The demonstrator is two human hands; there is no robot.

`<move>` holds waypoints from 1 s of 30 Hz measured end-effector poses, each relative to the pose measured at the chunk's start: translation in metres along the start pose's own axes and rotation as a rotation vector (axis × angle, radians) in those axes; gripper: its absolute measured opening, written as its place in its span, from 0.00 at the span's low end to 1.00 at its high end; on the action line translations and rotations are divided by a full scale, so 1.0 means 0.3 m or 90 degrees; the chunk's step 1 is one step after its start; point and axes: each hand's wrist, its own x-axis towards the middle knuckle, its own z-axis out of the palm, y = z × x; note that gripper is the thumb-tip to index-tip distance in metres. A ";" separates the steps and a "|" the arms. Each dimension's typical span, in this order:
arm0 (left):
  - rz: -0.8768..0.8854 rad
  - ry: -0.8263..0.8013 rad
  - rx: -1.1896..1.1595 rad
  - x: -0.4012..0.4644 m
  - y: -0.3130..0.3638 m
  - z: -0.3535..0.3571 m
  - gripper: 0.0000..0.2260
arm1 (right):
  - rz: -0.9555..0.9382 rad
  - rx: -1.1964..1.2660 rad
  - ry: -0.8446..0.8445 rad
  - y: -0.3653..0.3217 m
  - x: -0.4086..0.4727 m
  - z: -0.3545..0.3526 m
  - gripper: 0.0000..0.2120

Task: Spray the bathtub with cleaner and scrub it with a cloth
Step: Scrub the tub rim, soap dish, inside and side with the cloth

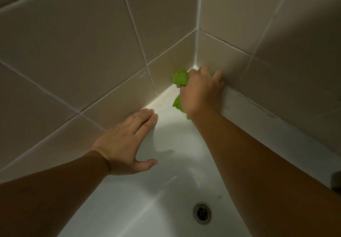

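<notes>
Gripping bunched green cloth (179,78), right hand (200,91) presses it into bathtub (166,163) rim corner where tiled walls (83,52) meet. Left hand (127,142) flat, fingers straight, resting on rim. Drain (202,213) below.

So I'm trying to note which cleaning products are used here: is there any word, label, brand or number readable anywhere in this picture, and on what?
None: no readable text anywhere in this view.
Green cloth gripped by the right hand: no tag or print visible.
White bathtub, drain and beige wall tiles: no markings.
Left hand rests flat on the tub rim, holding nothing.
No spray bottle shows.
</notes>
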 end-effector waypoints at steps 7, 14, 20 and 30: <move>0.005 0.007 0.001 0.018 0.005 -0.003 0.54 | -0.063 -0.014 0.053 0.113 -0.035 -0.008 0.11; 0.025 0.034 -0.006 0.050 0.010 0.001 0.50 | -0.137 0.026 -0.011 0.058 -0.048 0.000 0.12; 0.031 0.032 -0.010 0.071 0.013 0.002 0.49 | -0.048 -0.036 0.042 0.130 -0.026 -0.019 0.09; 0.027 0.039 -0.004 0.106 0.029 0.001 0.50 | -0.112 -0.003 0.046 0.211 -0.054 -0.019 0.15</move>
